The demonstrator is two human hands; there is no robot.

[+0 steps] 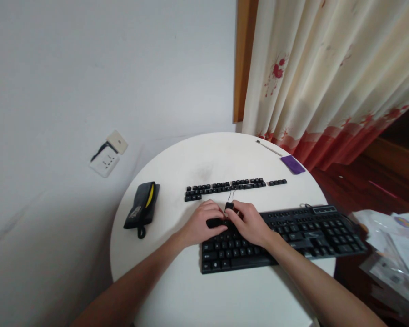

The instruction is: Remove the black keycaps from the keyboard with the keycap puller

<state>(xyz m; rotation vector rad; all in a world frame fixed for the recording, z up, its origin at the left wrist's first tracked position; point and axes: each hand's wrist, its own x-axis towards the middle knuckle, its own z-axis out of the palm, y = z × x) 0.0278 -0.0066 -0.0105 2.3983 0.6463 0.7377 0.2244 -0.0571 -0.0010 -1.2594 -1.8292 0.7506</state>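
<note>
My right hand (248,220) is closed, with a small black piece pinched between thumb and fingers. Two thin wires stick up from this piece, which looks like a wire keycap puller (229,205). Curled over the upper left part of a black keyboard (252,262) is my left hand (207,221), thumb and fingers on either side of its edge. The fingertips of both hands nearly meet there, hiding the keys beneath. Beyond them, loose black keycaps (221,187) lie in rows on the white round table (177,161).
A black pouch with a yellow item inside (142,206) lies at the left. A thin brush (269,148) and a purple cloth (292,164) are at the far right. The wall has a socket (105,162). A curtain (310,81) hangs behind; plastic bags (395,254) are at the right.
</note>
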